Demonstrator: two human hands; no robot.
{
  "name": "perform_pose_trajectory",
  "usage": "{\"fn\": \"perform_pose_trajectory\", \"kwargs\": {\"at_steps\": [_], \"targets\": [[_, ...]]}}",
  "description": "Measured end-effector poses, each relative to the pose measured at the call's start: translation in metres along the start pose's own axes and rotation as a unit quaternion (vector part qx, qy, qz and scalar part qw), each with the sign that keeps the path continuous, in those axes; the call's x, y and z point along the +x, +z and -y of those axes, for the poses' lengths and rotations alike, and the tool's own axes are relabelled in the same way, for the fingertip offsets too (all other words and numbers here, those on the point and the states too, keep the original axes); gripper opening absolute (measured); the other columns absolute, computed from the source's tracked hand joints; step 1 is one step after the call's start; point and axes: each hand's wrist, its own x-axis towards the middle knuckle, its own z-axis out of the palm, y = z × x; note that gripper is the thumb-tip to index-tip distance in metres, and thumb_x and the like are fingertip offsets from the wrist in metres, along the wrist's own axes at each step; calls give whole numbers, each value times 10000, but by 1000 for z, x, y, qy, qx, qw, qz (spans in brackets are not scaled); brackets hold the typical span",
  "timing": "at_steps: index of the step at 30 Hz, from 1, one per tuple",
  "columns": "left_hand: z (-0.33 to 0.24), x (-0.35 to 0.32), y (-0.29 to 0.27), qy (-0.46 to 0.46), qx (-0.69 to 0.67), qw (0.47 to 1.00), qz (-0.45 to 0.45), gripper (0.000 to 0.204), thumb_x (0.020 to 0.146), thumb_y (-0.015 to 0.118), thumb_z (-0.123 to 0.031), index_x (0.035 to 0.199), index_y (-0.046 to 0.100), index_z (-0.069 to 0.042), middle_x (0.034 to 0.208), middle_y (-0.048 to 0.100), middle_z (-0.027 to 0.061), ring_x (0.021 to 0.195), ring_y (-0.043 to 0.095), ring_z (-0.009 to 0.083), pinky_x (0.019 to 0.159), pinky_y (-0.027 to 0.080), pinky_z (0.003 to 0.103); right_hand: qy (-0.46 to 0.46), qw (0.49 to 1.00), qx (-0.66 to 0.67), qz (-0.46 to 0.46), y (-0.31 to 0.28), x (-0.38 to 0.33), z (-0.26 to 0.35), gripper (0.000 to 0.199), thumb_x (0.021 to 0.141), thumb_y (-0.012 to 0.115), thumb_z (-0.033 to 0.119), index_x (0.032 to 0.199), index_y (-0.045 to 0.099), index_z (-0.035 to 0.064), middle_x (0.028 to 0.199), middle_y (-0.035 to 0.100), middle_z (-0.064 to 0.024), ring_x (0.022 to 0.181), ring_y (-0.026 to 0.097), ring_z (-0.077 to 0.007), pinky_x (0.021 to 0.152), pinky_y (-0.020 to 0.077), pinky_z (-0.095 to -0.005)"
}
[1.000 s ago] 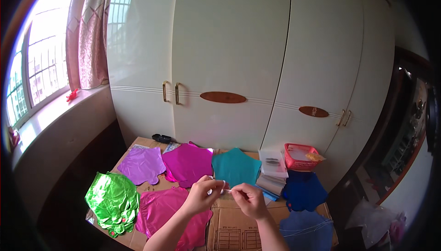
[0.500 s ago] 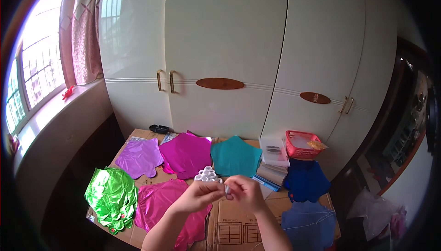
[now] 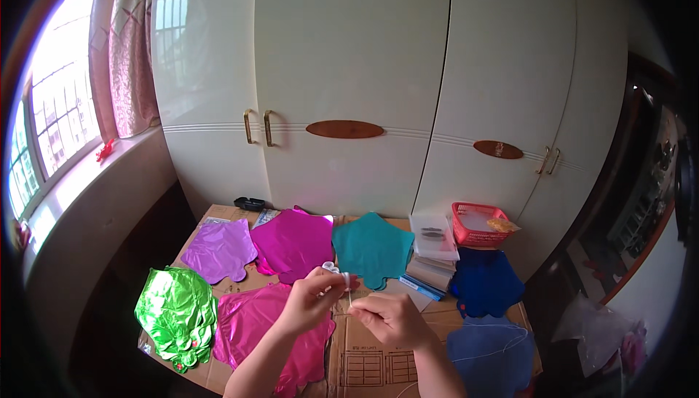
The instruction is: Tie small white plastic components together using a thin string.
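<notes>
Your left hand (image 3: 307,306): fingers pinch white roll (image 3: 346,279) | your right hand (image 3: 393,318): fingers pinch white strand (image 3: 349,297) | pink sheet (image 3: 244,319) near left; teal sheet (image 3: 372,245) far.

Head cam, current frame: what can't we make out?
All head view:
- White rings: count hidden by the left hand.
- White string: its end is hidden by the right hand's curled fingers.
- Pink foil sheet: part hidden by the left forearm.
- Red basket: contents too small to identify.
</notes>
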Motion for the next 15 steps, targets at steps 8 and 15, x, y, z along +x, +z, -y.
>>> {"fn": "perform_pose_trajectory", "kwargs": {"at_steps": [8, 15], "targets": [[-1, -3, 3, -13, -77, 997, 0, 147, 869, 520, -19, 942, 642, 17, 846, 617, 61, 838, 563, 154, 740, 454, 300, 2, 1000, 8, 18, 4, -1, 1, 96, 853, 585, 97, 865, 637, 18, 689, 614, -90, 595, 581, -136, 541, 446, -266], [-5, -5, 7, -12, -188, 981, -42, 142, 777, 584, 19, 898, 648, -15, 785, 602, 91, 769, 557, 195, 706, 440, 282, 42, 999, -4, -32, 9, -2, -11, 112, 853, 576, 119, 895, 637, 35, 708, 630, -113, 603, 624, -195, 526, 461, -292]]}}
